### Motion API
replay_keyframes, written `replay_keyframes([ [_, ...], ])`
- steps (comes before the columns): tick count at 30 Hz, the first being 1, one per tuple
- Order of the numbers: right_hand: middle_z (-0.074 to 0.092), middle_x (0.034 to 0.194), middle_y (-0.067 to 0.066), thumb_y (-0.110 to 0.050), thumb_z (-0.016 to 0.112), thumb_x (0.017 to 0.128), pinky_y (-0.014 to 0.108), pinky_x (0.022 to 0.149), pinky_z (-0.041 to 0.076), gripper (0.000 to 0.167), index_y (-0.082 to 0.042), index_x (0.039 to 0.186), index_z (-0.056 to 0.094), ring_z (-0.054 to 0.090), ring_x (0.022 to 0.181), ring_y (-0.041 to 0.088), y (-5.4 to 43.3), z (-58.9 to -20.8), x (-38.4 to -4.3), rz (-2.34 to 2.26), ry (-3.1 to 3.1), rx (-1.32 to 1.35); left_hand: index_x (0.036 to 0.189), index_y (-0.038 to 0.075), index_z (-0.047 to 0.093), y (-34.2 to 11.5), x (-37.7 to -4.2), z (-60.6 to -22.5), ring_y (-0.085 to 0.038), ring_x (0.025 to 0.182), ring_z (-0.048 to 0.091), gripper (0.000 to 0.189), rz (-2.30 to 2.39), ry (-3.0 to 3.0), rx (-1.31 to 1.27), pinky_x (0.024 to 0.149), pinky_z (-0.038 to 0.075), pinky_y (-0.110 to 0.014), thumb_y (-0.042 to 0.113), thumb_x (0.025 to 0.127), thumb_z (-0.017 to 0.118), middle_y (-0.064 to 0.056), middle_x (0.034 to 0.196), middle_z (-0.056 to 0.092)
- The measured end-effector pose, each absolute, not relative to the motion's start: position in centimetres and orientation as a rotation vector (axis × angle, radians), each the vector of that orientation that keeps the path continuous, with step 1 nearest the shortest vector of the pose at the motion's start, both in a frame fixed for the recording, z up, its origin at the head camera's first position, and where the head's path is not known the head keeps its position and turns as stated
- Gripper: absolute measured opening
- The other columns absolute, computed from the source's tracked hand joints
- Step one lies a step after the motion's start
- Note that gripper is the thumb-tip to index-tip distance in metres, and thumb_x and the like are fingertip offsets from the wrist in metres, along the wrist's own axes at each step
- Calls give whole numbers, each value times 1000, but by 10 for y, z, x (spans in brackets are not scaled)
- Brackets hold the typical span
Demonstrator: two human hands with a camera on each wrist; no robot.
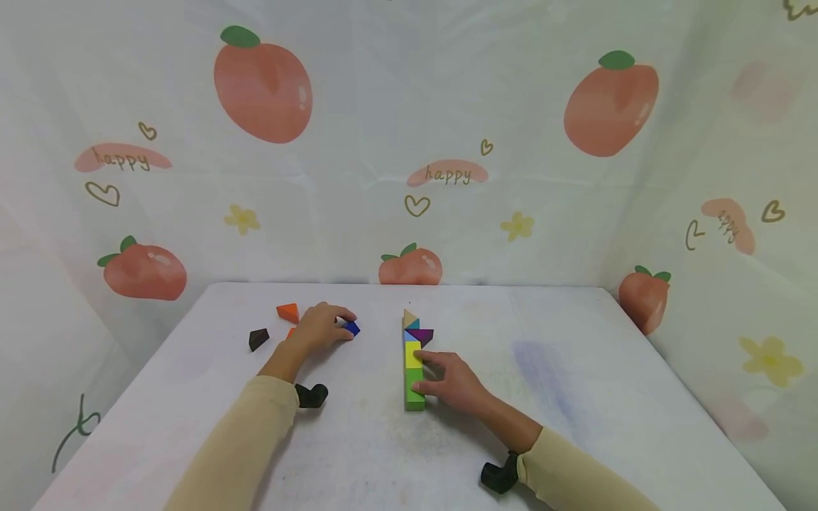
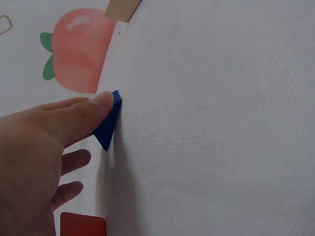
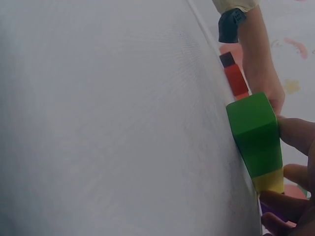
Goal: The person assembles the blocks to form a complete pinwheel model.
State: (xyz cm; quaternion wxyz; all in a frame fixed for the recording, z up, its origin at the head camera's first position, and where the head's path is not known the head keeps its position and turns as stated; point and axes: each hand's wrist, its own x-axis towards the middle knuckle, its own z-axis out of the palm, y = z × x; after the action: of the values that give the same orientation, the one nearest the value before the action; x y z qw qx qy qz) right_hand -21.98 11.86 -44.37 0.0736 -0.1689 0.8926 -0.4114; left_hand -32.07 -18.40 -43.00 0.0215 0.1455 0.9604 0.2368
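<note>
My left hand (image 1: pixel 317 329) pinches a small blue triangular block (image 2: pixel 108 125) between thumb and fingers, left of a row of blocks on the white table. The row runs away from me: a green block (image 1: pixel 415 390) nearest, then a yellow block (image 1: pixel 413 349), a light blue piece (image 1: pixel 410 336), a purple triangle (image 1: pixel 422 335), a teal piece (image 1: pixel 413 323) and a tan triangle (image 1: pixel 409 317). My right hand (image 1: pixel 457 380) touches the row from the right, thumb at the green block and a finger at the yellow one. Other fingertips sit beside the row in the right wrist view.
Left of my left hand lie an orange block (image 1: pixel 288 312) and a black block (image 1: pixel 258 339). Another orange-red block (image 1: pixel 290 332) is mostly hidden behind that hand. A printed curtain (image 1: pixel 358 142) hangs behind the table's far edge.
</note>
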Motion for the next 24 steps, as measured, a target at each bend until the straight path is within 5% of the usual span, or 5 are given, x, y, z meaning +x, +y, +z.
replay_keyframes([
  [11, 53, 138, 10, -33, 78, 84, 53, 104, 36, 63, -12, 139, 56, 43, 129, 33, 119, -444, -220, -1249, 2683, -523, 112, 16, 74, -181, -323, -425, -21, 88, 55, 35, 768, 3064, 512, 78, 44, -38, 36, 84, 77, 5, 95, 67],
  [24, 53, 138, 9, -33, 77, 84, 52, 104, 36, 62, -13, 139, 56, 43, 129, 32, 119, -444, -221, -1253, 2678, -533, 102, 18, 74, -148, -323, -418, -21, 85, 55, 28, 1030, 2964, 316, 73, 46, -36, 43, 89, 69, 1, 89, 63],
])
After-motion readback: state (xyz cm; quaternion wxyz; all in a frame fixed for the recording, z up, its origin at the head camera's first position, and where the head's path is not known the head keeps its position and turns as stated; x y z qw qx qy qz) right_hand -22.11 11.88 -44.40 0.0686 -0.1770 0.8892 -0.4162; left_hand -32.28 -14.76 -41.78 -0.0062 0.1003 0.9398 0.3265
